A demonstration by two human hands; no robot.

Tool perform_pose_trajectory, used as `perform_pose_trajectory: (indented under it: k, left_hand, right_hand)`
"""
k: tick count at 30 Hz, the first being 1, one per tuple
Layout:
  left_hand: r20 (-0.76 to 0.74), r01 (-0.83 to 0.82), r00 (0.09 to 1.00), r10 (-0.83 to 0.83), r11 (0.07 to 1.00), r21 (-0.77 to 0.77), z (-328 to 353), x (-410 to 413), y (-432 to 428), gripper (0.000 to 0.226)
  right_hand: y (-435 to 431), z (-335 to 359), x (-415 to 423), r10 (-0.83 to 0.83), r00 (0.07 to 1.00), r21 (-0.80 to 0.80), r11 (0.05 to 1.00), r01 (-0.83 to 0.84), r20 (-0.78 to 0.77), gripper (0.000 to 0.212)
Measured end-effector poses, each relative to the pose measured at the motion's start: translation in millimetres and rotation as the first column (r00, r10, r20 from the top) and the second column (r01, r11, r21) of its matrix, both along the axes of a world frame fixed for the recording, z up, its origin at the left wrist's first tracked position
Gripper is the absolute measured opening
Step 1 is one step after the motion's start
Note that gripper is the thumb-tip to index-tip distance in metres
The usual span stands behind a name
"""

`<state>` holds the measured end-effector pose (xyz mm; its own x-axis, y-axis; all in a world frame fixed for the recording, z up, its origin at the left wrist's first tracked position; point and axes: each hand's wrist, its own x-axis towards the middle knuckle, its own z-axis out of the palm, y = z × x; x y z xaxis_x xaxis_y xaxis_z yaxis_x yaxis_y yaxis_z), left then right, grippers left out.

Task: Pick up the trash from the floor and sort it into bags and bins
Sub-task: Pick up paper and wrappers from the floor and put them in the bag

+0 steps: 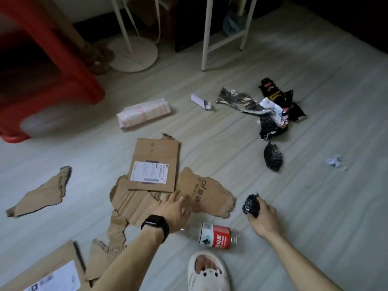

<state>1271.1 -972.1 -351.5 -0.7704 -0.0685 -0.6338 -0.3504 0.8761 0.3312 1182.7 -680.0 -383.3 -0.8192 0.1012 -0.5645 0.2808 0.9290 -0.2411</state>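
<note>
Torn brown cardboard pieces [144,198] lie spread over the floor in front of me, one with a white shipping label [149,172]. My left hand [175,208], a black watch on its wrist, reaches over them with straight fingers touching the printed piece [205,196]. My right hand [260,215] grips a crumpled black wad [251,204] just above the floor. A clear plastic bottle with a red label [214,236] lies between my arms. A second black wad [273,157] sits farther right.
Black and silver snack wrappers [270,110] are piled at the far right, with a pink tissue pack [142,115], white paper scraps [200,100] and a blue-white scrap [336,161]. A red stool [52,80], a white stand base [136,57] and white table legs [206,38] stand behind. My slippered foot [206,271] is below.
</note>
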Motion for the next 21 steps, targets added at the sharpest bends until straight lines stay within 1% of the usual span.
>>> perform_pose_trajectory:
  k: [2,5,7,8,9,10,11,12,13,14,15,16,17,18,19,21]
  left_hand:
    - [0.058,0.003,0.998,-0.004,1.0,0.017,-19,-9,-1,0.056]
    - [0.116,-0.03,0.993,0.027,0.999,0.023,-35,-16,-3,0.052]
    - [0.131,-0.029,0.991,0.026,0.999,0.017,-37,-18,-3,0.051]
    - [0.128,-0.016,0.992,0.014,1.0,0.014,-35,-19,-3,0.048]
    - [0.101,-0.002,0.995,0.0,1.0,0.018,-31,-21,-2,0.043]
    - [0.054,0.002,0.999,-0.004,0.999,0.034,-27,-23,-1,0.038]
    - [0.005,-0.015,1.0,0.015,0.996,0.087,-21,-27,2,0.037]
    - [-0.033,-0.051,0.998,0.058,0.983,0.177,-15,-30,6,0.042]
    - [-0.027,-0.111,0.992,0.124,0.949,0.296,-7,-35,10,0.052]
    - [0.01,-0.185,0.98,0.2,0.887,0.422,1,-40,14,0.063]
    - [0.037,-0.237,0.966,0.256,0.82,0.522,10,-46,18,0.068]
    - [0.034,-0.265,0.953,0.301,0.774,0.575,15,-50,20,0.064]
    - [0.011,-0.296,0.934,0.358,0.753,0.588,18,-54,21,0.05]
    - [-0.015,-0.334,0.908,0.419,0.745,0.578,21,-58,19,0.034]
    - [-0.039,-0.379,0.873,0.485,0.727,0.572,23,-61,17,0.025]
    - [-0.064,-0.451,0.813,0.579,0.696,0.559,26,-65,6,0.022]
  right_hand:
    - [1,-16,2,0.051,0.996,0.048,0.998,-0.048,-0.07,0.068]
    - [1,-31,7,0.088,0.971,0.026,0.996,-0.084,-0.223,0.041]
    - [-1,-34,8,0.086,0.958,-0.025,0.995,-0.097,-0.274,0.024]
    - [-3,-33,7,0.051,0.964,-0.075,0.994,-0.073,-0.26,0.018]
    - [-9,-26,5,-0.016,0.976,-0.14,0.99,-0.015,-0.219,0.015]
    - [-16,-20,3,-0.092,0.983,-0.238,0.97,0.053,-0.159,0.01]
    - [-24,-12,2,-0.138,0.985,-0.349,0.932,0.095,-0.099,0.006]
    - [-34,-5,2,-0.142,0.988,-0.458,0.884,0.098,-0.063,0.013]
    - [-45,5,1,-0.128,0.991,-0.536,0.84,0.09,-0.033,0.021]
    - [-57,13,1,-0.114,0.993,-0.612,0.785,0.092,0.003,0.027]
    - [-69,22,1,-0.096,0.995,-0.663,0.743,0.097,0.038,0.027]
    - [-80,28,1,-0.094,0.993,-0.709,0.696,0.116,0.071,0.022]
    - [-89,34,-1,-0.105,0.991,-0.733,0.668,0.132,0.083,0.017]
    - [-96,38,-7,-0.118,0.989,-0.746,0.65,0.147,0.092,0.015]
    - [-100,40,-15,-0.114,0.989,-0.746,0.651,0.144,0.091,0.016]
    - [-101,38,-38,-0.079,0.995,-0.742,0.664,0.096,0.058,0.016]
